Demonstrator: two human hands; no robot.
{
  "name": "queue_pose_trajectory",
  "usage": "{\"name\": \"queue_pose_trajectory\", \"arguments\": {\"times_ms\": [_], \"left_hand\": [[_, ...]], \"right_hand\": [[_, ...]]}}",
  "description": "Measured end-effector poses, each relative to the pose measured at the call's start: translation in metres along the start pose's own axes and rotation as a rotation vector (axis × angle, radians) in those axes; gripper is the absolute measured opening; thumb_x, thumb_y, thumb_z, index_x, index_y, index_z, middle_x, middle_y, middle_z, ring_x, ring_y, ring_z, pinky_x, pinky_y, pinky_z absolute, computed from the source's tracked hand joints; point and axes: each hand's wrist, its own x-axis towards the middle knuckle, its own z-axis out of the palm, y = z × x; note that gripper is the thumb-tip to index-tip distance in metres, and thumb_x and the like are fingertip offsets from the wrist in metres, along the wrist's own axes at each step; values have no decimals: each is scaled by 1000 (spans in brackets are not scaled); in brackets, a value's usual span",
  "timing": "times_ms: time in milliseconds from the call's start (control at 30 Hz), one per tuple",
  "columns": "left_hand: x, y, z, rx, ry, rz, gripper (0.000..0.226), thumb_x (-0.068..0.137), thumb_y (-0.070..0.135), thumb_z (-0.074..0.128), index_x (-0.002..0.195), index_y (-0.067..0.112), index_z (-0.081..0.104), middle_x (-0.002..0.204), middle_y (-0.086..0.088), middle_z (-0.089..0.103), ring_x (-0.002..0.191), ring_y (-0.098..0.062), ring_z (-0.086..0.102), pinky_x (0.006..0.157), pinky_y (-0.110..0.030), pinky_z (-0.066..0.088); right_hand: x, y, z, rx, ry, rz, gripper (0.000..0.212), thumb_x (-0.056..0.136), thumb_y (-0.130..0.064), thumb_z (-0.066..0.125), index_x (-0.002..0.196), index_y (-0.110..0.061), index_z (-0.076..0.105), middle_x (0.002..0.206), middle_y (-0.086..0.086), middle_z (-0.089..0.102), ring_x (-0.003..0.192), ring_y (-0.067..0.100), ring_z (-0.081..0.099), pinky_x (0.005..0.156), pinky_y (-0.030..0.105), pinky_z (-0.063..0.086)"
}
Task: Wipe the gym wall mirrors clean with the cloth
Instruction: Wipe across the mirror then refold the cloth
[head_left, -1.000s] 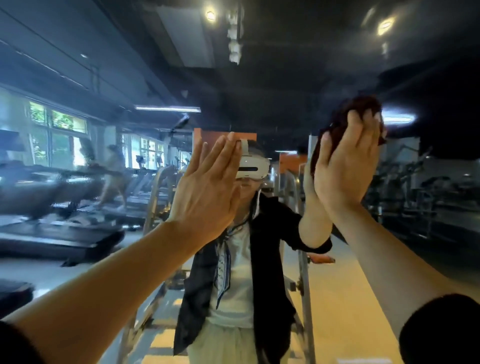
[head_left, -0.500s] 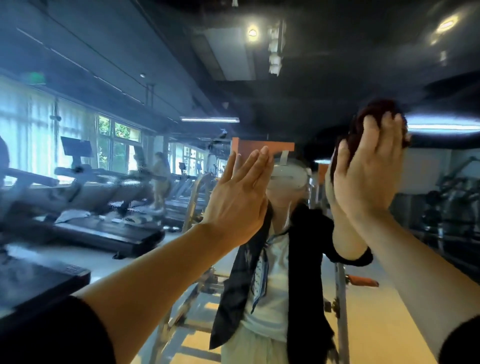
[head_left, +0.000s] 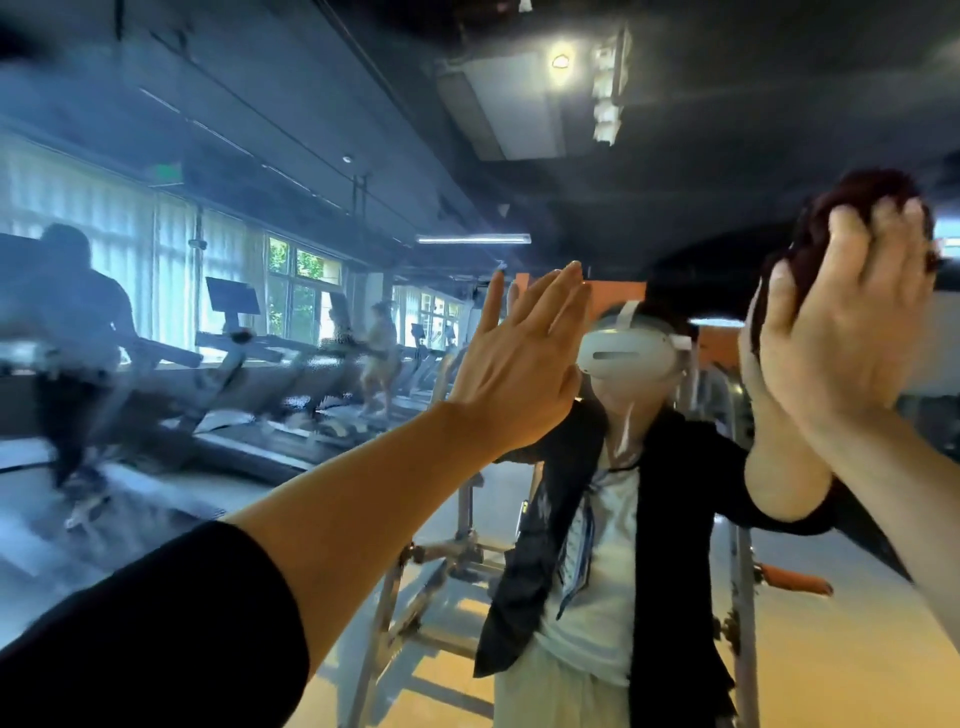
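Gym wall mirror (head_left: 675, 156) fills the view, reflecting a dark ceiling, a row of treadmills (head_left: 270, 384) along bright windows on the left side, and a person in a white headset (head_left: 626, 351) and black jacket near the middle. Left hand (head_left: 519, 374) is flat against the glass, fingers straight and together, pointing up, holding nothing; black sleeve (head_left: 145, 634) runs in from the lower left corner. Right hand (head_left: 852, 332) is raised near the right edge of the mirror, palm pressing a bunched dark maroon cloth (head_left: 852, 208) onto the glass, fingers curved over the wad. Cloth sits between palm and mirror, bulging above the fingertips and past the thumb side. Hands are well apart, right one higher. Metal frame with an orange grip (head_left: 789, 579) shows in the reflection toward the lower right
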Motion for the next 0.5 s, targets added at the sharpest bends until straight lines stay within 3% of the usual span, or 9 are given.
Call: {"name": "queue_pose_trajectory", "arguments": {"times_ms": [100, 200, 333, 400, 500], "left_hand": [[10, -4, -3, 6, -7, -26, 70, 100, 27, 50, 158, 8, 16, 167, -10, 9, 154, -25, 10, 123, -56, 0], [18, 3, -3, 0, -3, -57, 68, 102, 27, 43, 159, 10, 11, 168, -8, 2, 154, -22, 3, 123, -53, -4], [31, 19, 8, -77, 105, -36, 68, 98, 21, 47, 158, 9, 19, 167, -8, 12, 154, -21, 9, 123, -49, -2], [40, 28, 14, -77, 108, -8, 69, 99, 21, 46, 159, 9, 15, 167, -7, 6, 154, -21, 2, 123, -48, -5], [51, 36, 17, -80, 109, 10, 69, 102, 26, 40, 159, 9, 7, 167, -7, -2, 154, -20, -4, 124, -48, -8]], "right_hand": [[7, -29, 9, 9, -38, -58, 47, 107, -31, 38, 146, -4, 34, 156, 28, 32, 149, 42, 23, 123, 54, 16], [-2, -58, 10, 39, -121, -266, 48, 106, -30, 39, 145, 0, 40, 154, 30, 35, 147, 43, 27, 122, 54, 18], [-16, -45, 3, 22, -219, -520, 47, 105, -31, 41, 143, -3, 45, 151, 27, 42, 145, 40, 33, 120, 50, 23], [-14, -11, -10, 1, -189, -455, 47, 105, -30, 44, 143, -3, 45, 151, 25, 42, 146, 38, 32, 121, 49, 23], [0, 47, -33, -71, -67, -114, 49, 105, -32, 41, 144, -2, 41, 153, 27, 38, 147, 40, 29, 121, 53, 24]]}}
